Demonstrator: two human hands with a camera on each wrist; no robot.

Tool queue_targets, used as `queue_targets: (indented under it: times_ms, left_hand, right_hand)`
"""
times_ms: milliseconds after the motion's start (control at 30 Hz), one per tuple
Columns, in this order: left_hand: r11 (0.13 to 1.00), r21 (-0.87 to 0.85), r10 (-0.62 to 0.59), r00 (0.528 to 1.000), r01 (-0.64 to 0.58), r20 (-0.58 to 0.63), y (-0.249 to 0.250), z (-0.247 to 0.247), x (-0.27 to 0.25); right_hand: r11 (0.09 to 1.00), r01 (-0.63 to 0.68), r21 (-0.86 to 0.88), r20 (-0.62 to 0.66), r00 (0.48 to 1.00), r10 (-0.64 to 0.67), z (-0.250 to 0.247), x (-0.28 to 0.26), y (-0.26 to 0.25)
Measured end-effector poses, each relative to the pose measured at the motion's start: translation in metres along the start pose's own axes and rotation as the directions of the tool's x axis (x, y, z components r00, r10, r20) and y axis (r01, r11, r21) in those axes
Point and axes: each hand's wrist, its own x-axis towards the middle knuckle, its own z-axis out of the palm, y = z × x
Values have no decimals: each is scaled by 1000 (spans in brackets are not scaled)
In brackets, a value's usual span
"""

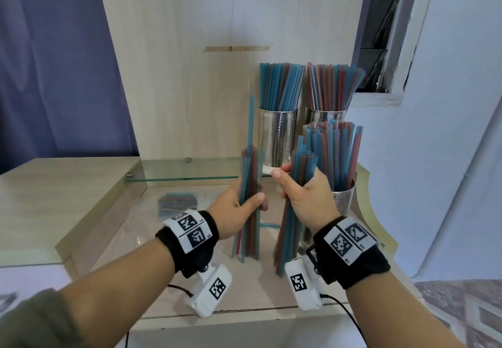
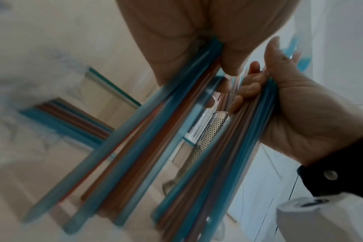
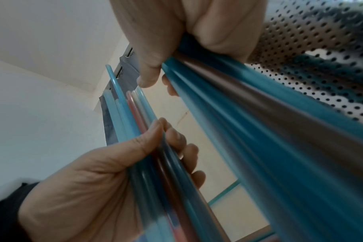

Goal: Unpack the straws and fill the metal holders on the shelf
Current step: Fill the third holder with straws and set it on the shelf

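Now straw bundles w/in curled fingers, both hands.

Blue and red straws, perforated silver holders

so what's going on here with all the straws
A person is loading straws into metal holders. The left hand grips one bundle of straws and the right hand grips another bunch. Three holders already stand packed with straws, and a flat pack of straws lies on the counter.
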Motion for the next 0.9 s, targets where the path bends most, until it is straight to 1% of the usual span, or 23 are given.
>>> queue_targets:
  times_ms: [33, 100, 267, 333, 367, 433, 500, 600, 667, 733, 833, 900]
  left_hand:
    - [1000, -7, -16, 1000, 16, 1, -1, 3, 0]
    - [999, -20, -41, 998, 41, 42, 3, 6, 0]
    - [996, 57, -79, 988, 72, 132, 14, 8, 5]
    - [995, 73, -80, 979, 67, 188, 17, 10, 8]
    - [990, 123, -86, 977, 62, 197, 21, 11, 9]
    - [954, 294, -117, 976, 59, 184, 24, 11, 10]
    - [912, 410, -122, 972, 31, 200, 20, 9, 11]
    - [798, 600, -123, 959, -58, 256, 12, 6, 14]
    - [729, 678, -129, 955, -91, 267, 9, 4, 15]
    - [710, 699, -162, 945, -89, 285, 9, 1, 13]
    - [744, 665, -177, 938, -71, 298, 7, -3, 9]
    - [750, 658, -168, 941, -71, 293, 7, -5, 7]
  right_hand:
    - [1000, -7, -3, 7, 1000, 7, -1, 0, 1]
    - [1000, -16, -5, 26, 1000, 16, -2, 0, 1]
    - [994, -51, 97, 110, 993, 41, 0, 4, 2]
    - [995, -55, 87, 109, 993, 45, 2, 6, 4]
    - [994, -64, 92, 107, 993, 54, 3, 7, 3]
    - [986, -90, 140, 116, 990, 74, 4, 7, 2]
    - [975, -112, 192, 135, 987, 87, 4, 6, 1]
    - [968, -130, 217, 131, 986, 103, 6, 7, 5]
    - [970, -148, 196, 112, 985, 127, 8, 9, 11]
    - [972, -153, 179, 86, 987, 139, 11, 11, 14]
    - [982, -127, 141, 77, 990, 117, 13, 12, 10]
    - [985, -117, 125, 100, 989, 105, 15, 12, 6]
